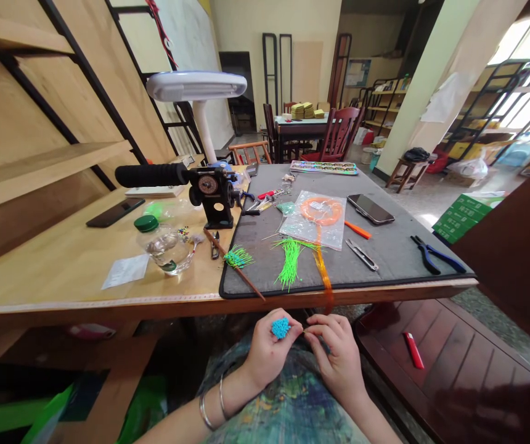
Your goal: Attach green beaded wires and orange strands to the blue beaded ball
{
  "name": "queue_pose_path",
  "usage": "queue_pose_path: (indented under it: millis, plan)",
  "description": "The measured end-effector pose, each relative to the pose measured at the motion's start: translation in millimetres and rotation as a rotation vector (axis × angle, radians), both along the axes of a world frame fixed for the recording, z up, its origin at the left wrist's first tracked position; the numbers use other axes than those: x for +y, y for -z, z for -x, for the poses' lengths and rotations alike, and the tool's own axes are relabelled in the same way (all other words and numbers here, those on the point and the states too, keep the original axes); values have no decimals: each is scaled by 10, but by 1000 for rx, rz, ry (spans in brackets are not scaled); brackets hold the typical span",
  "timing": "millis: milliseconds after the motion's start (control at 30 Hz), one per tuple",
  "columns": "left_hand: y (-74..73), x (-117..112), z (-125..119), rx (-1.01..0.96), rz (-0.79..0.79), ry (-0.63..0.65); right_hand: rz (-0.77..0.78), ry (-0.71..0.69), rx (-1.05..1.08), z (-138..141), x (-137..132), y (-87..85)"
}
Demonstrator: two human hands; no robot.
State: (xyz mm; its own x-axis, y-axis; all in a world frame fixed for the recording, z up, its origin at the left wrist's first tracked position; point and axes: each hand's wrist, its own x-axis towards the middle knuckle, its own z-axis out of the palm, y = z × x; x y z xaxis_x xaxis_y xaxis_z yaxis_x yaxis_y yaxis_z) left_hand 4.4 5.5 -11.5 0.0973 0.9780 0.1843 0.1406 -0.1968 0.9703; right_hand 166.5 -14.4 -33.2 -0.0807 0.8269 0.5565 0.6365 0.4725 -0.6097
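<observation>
My left hand (265, 354) is closed around a bundle of small blue bead-like tips (280, 328), which stick up out of the fist. Its thumb and forefinger pinch together on the right, at a thin piece too small to name. My right hand (339, 348) meets it there, fingertips pressed together on the same tiny piece. Both hands are above my lap, just off the table's front edge. Beyond them lie a bunch of bright green strands (289, 265), a hank of orange strands (323, 274) hanging over the edge, and a brown stick (252, 287) with green-and-blue strands on it.
On the grey mat (399, 259) are thread snips (362, 254), blue-handled pliers (436, 256), a phone (370, 208) and a plastic bag (313, 219) with an orange coil. Leftward stand a water bottle (167, 250), a black clamp device (216, 197) and a lamp (195, 86). A red lighter (413, 350) lies at right.
</observation>
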Motion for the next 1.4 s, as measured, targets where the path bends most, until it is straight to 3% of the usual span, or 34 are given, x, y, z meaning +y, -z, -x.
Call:
queue_pose_path:
  millis: [533,967,1400]
  plan:
    - [21,-45,121,-19,-10,-145,-90,93,-27,-126,74,76]
    - [-33,-51,100,-45,-14,-175,-97,106,-30,-196,105,165]
    - [9,-44,99,-79,33,-158,-116,99,-19,-232,111,202]
